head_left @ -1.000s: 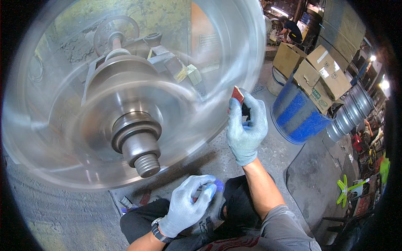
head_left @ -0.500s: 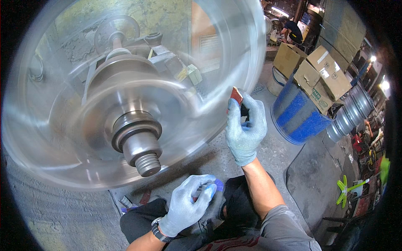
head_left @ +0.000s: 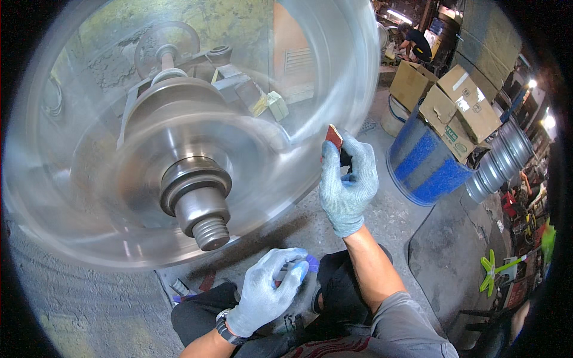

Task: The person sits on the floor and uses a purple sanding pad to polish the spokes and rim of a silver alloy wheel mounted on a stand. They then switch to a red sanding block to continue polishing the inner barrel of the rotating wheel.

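Observation:
A large metal wheel rim spins, blurred, on a steel spindle with a threaded end at the left. Beside the rim's right edge, my gloved right hand is raised, pinching a folded piece of reddish-brown sandpaper between thumb and fingers. Whether the paper touches the metal I cannot tell. My left hand, also gloved in grey, rests low over my lap with its fingers curled. A bit of something reddish shows between those fingers, too little to name.
Cardboard boxes sit atop a blue drum at the right. Behind it lean stacked silver rims. A bright green stand is on the floor farther right. Another person crouches in the far background.
My right hand has shifted slightly left with the sandpaper. My left hand stays put, and the rim keeps spinning. A skin-coloured blur has appeared at the lower right edge.

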### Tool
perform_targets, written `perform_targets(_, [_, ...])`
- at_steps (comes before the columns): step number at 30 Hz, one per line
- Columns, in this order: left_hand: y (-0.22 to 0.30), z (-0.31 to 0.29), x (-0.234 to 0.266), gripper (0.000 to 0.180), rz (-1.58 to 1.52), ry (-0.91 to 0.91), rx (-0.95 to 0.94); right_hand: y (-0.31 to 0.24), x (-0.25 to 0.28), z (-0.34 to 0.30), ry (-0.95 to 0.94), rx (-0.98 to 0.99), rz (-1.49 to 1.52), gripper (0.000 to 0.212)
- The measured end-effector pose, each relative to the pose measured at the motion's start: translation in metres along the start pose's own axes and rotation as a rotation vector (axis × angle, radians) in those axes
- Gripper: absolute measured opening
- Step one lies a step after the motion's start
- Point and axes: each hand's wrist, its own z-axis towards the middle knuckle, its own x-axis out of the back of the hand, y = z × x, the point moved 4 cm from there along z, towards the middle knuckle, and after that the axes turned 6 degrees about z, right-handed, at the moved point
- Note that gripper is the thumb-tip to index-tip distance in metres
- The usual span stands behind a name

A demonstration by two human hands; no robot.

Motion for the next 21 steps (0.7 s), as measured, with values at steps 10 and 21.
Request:
perform_targets(10, [0.0,0.0,0.001,0.024,0.008,0.01,-0.029,-0.008,-0.001,0.001,-0.004,0.0,0.012,0.027])
perform_targets(21, [-0.003,-0.001,0.0,0.024,0.022,0.009,-0.03,-0.011,-0.003,-0.001,-0.028,0.035,-0.009,0.026])
